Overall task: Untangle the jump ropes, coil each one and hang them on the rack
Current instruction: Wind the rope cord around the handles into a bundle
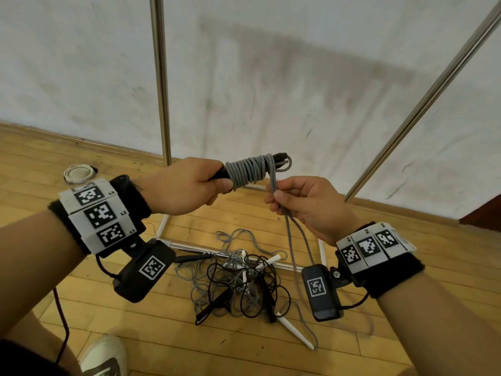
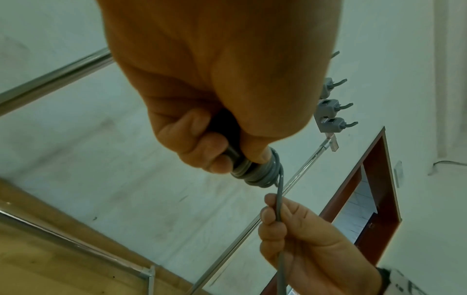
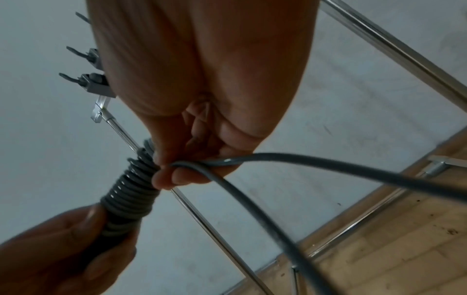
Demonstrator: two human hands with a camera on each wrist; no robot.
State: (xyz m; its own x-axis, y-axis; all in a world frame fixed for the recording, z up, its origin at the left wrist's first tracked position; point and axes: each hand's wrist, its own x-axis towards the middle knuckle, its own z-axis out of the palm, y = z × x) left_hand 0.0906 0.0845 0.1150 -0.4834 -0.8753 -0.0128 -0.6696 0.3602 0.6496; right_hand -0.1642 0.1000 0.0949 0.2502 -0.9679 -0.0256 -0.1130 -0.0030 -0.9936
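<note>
Two hands are raised side by side. The left hand (image 1: 187,185) grips one black handle (image 1: 218,173), held level, with one grey rope (image 1: 250,170) wound round it in many turns. The right hand (image 1: 306,204) pinches the two free strands just beside the coil. Below, one tangle (image 1: 235,283) of grey and black ropes lies on the floor (image 1: 379,346). Behind stand the rack's (image 1: 162,104) two poles.

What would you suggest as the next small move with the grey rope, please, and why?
Probably carry the right hand over the black handle for another wrap. The left hand grips that handle, grey coils already cover it, and the grey rope pinched in the right hand trails loose down to the floor.
</note>
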